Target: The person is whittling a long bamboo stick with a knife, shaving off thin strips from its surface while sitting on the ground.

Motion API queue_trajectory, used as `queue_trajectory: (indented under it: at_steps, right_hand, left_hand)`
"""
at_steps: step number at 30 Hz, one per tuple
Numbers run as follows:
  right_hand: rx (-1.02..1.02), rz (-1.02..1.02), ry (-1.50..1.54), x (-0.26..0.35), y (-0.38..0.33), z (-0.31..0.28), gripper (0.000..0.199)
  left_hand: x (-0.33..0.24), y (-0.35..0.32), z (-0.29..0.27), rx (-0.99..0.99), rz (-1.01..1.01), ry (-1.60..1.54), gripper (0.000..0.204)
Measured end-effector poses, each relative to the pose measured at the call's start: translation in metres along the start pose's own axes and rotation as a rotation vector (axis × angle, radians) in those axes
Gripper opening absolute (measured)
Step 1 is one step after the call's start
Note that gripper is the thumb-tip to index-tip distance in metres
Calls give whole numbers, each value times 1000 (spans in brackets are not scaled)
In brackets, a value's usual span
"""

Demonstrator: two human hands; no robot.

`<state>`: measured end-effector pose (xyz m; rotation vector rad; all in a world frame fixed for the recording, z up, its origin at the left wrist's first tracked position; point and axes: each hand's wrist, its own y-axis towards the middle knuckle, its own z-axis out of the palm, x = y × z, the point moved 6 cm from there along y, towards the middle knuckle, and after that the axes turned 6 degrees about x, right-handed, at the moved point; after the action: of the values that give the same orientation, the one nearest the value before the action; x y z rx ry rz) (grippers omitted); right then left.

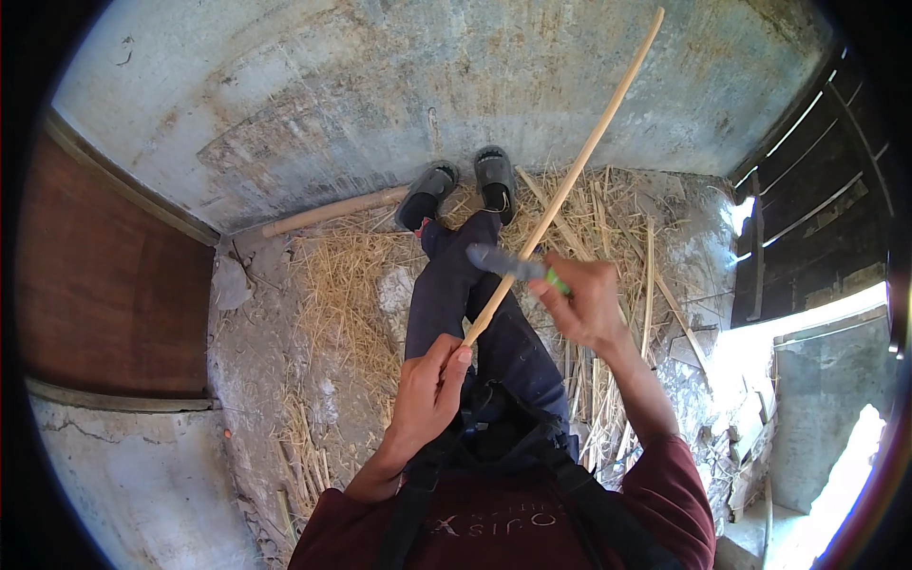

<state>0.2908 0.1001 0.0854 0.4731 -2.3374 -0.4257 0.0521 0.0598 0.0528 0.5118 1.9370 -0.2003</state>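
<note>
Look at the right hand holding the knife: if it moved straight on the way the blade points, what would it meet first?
The right hand points its knife leftward. The blade already meets the stick; past it lies the trouser leg, probably lower down, though depth is hard to judge.

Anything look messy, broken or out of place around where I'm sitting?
Straw shavings lie scattered over the concrete floor around your legs, and a loose pole lies by the left shoe. The floor looks cracked and patchy. Nothing else stands out.

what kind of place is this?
Probably a rough outdoor yard or shed corner used for handwork: bare concrete wall, straw strewn over the ground, dark wooden slats at right.
</note>
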Motion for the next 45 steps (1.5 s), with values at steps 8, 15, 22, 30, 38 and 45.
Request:
queue_trajectory:
  at_steps: [8,15,22,30,38,45]
  right_hand:
    - [76,-17,28,28,-9,23,24]
    - [206,100,2,23,-16,32,28]
    - [53,41,-36,13,-16,34,28]
    - [-95,108,-29,3,-11,36,24]
    - [-261,226,-36,-37,3,16,21]
    - [-87,155,-85,-17,-18,44,23]
  left_hand:
    - [13,8,9,195,-147,-361,35]
    - [17,10,14,268,-241,-561,37]
    - [20,12,22,326,-276,-679,37]
    - [16,18,30,298,-188,-589,38]
    - [29,8,35,282,-186,-454,37]
    - [25,13,30,215,-129,-294,29]
